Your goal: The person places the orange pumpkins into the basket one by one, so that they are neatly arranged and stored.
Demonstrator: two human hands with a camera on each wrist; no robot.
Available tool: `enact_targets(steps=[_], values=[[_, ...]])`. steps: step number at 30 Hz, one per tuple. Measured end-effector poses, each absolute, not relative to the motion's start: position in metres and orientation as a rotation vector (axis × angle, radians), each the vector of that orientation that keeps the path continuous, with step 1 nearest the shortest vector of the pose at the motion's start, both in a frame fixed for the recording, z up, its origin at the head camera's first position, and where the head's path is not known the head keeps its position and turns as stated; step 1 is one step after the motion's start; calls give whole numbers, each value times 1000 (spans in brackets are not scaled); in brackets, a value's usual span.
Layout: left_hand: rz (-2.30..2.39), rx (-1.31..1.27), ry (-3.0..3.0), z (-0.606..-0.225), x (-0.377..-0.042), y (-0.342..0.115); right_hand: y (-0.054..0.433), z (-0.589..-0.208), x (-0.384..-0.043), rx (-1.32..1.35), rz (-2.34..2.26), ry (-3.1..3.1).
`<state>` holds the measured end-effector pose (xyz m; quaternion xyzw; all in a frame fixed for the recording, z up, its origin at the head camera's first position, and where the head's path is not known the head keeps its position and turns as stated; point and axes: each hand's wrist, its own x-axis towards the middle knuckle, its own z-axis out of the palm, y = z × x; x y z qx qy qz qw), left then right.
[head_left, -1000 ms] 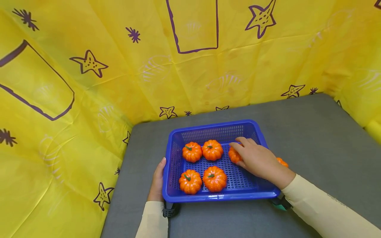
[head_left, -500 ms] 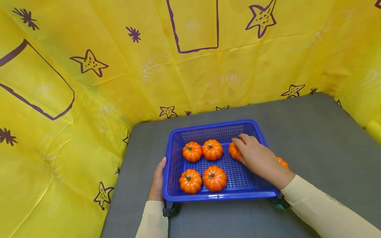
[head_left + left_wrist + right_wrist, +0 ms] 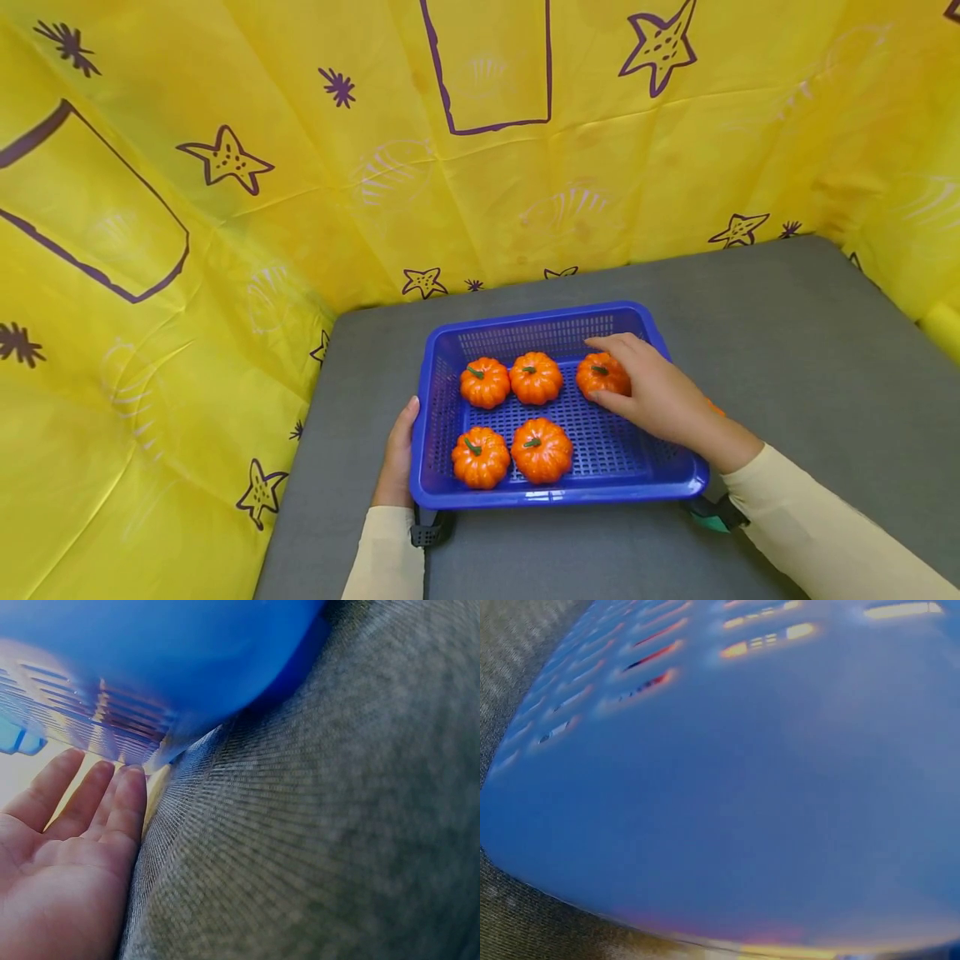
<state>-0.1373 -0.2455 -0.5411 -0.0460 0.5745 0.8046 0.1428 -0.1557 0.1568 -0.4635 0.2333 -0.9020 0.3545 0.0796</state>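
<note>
A blue plastic basket (image 3: 558, 498) holds several small orange pumpkins with green stems. Two stand in the back row, a left pumpkin (image 3: 484, 383) and another pumpkin (image 3: 536, 378). In front of them are a third pumpkin (image 3: 481, 458) and a fourth pumpkin (image 3: 542, 451). My right hand (image 3: 660, 392) is at the pumpkin (image 3: 598, 375) on the back right, thumb and fingers spread loosely around it. My left hand (image 3: 397, 458) lies along the basket's left side; in the left wrist view its straight fingers (image 3: 127, 799) reach the slotted wall.
One more pumpkin (image 3: 716, 407) shows just beyond the basket's right side, mostly hidden by my right wrist. The grey cloth-covered table (image 3: 787, 333) ends at a yellow curtain (image 3: 495, 200) behind and on the left. The basket wall (image 3: 742, 810) fills the right wrist view.
My right hand has loosened around the back right pumpkin and drawn slightly right, uncovering its stem. My left hand and the basket have stayed in place.
</note>
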Motion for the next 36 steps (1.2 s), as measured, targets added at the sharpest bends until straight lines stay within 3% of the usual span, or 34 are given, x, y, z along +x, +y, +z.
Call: enact_targets(steps=[36], values=[[2336,-106,1642,-540,-137,-244,187,-471,-153,679,2221,-1844]])
